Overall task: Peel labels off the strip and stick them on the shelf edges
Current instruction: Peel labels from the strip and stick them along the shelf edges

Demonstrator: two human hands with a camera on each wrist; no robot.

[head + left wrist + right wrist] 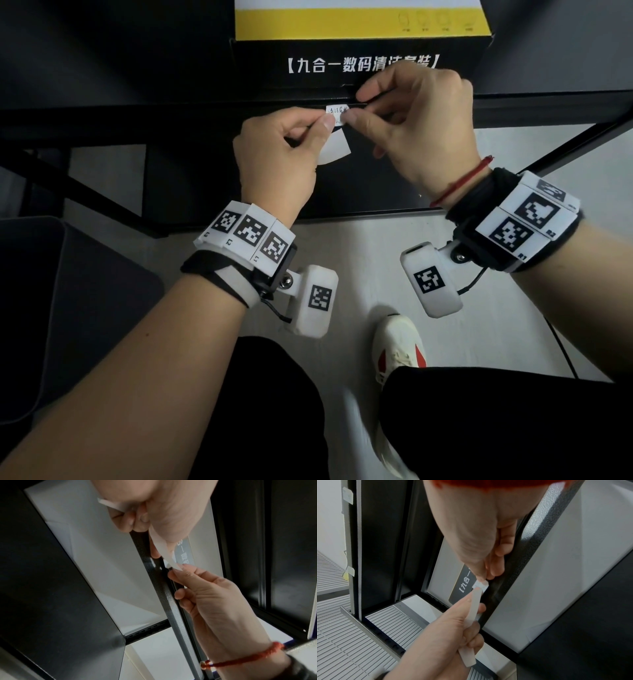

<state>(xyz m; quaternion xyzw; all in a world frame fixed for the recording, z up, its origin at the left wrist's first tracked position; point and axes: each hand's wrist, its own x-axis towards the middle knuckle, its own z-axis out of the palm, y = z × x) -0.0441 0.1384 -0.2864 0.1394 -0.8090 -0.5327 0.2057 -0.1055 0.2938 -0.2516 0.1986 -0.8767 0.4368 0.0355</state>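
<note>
Both hands meet at the black shelf edge point(205, 114), just above centre. The left hand point(277, 154), at 11 o'clock of centre, grips the white strip point(334, 149), whose loose end curls below its thumb. The right hand point(418, 126), at 1 o'clock, pinches a small handwritten label point(336, 111) lying against the edge. At 12 o'clock a black and yellow box point(359, 51) sits on the shelf. A white shoe point(397, 346) stands on the pale floor point(496, 325) at 5 o'clock.

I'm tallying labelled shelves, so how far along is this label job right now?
Done: two small labels already sit on a far upright, seen by the right wrist camera. In hand: the left hand holds the strip while the right hand pinches a handwritten label at the shelf edge. Left: pressing it flat; how many labels remain cannot be seen.
</note>
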